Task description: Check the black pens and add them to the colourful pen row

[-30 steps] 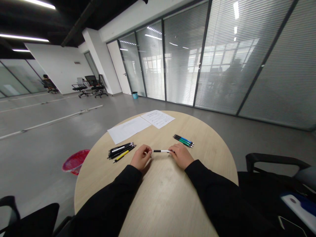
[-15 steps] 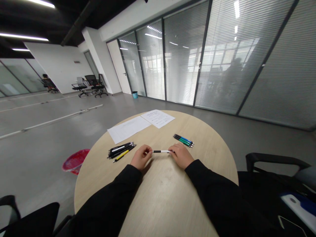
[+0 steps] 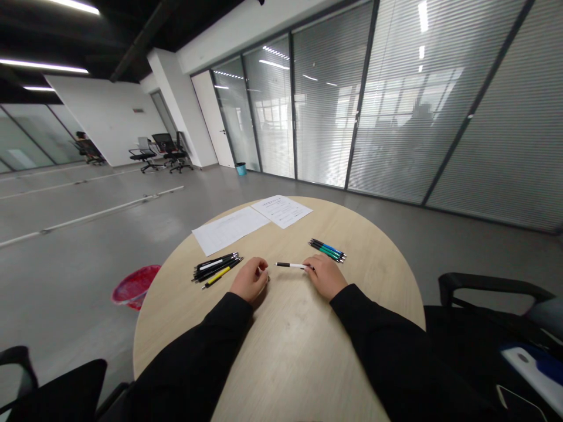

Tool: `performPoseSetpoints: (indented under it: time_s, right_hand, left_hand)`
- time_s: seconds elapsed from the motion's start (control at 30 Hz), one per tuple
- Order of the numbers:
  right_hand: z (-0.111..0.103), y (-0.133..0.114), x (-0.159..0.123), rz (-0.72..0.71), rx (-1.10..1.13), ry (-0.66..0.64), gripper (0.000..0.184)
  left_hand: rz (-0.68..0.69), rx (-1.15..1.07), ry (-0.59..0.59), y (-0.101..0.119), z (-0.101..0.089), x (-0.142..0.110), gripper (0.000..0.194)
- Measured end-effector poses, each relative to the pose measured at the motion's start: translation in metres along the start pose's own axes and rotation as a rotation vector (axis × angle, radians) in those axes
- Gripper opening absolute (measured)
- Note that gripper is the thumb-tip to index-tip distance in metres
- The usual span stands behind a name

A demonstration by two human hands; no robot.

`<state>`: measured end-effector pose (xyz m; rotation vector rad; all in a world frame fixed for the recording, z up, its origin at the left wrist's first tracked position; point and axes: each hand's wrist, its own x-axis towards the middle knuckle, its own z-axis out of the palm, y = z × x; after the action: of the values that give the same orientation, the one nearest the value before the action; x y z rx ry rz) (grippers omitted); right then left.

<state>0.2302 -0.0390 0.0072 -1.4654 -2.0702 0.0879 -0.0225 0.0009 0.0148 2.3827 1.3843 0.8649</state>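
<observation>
My right hand (image 3: pixel 320 276) grips the right end of a black-and-white pen (image 3: pixel 291 265), which lies almost level above the table. My left hand (image 3: pixel 250 280) rests curled on the tabletop, a short gap from the pen's left tip. A small pale bit shows at its fingertips, too small to identify. Left of that hand lies a bundle of black pens with one yellow pen (image 3: pixel 215 271). Right of the held pen lies a group of blue and green pens (image 3: pixel 326 250). Two white printed sheets (image 3: pixel 281 211) lie farther off.
The round pale wood table (image 3: pixel 299 357) fills the lower middle. A red basket (image 3: pixel 134 286) stands on the grey floor to its left. Black chair armrests (image 3: pixel 484 282) sit at the lower corners. Glass partitions with blinds line the right side, and a seated person (image 3: pixel 88 148) is far back left.
The pen no longer spans both hands. My left hand has drawn back from its left end, and the pen now sits with my right hand, slightly farther up the view.
</observation>
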Motion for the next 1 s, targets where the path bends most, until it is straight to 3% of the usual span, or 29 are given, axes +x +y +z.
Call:
performPoseSetpoints:
  time_s: [0.2,0.57,0.83,1.0]
  right_hand:
    - [-0.002,-0.001,0.000,0.048,-0.019,-0.007,0.012]
    - [-0.002,-0.003,0.001,0.062,-0.034,-0.035,0.012]
    - [0.000,0.000,0.000,0.043,-0.023,-0.021,0.010]
    - [0.001,0.000,0.000,0.030,-0.009,-0.002,0.010]
  left_hand:
    - [0.086,0.242,-0.131,0.000,-0.001,0.000,0.017]
    - [0.136,0.540,-0.208,0.012,-0.003,0.001,0.038]
    - [0.151,0.509,-0.227,0.014,0.000,0.001,0.030]
    - [0.044,0.255,-0.145,0.004,0.000,0.002,0.030]
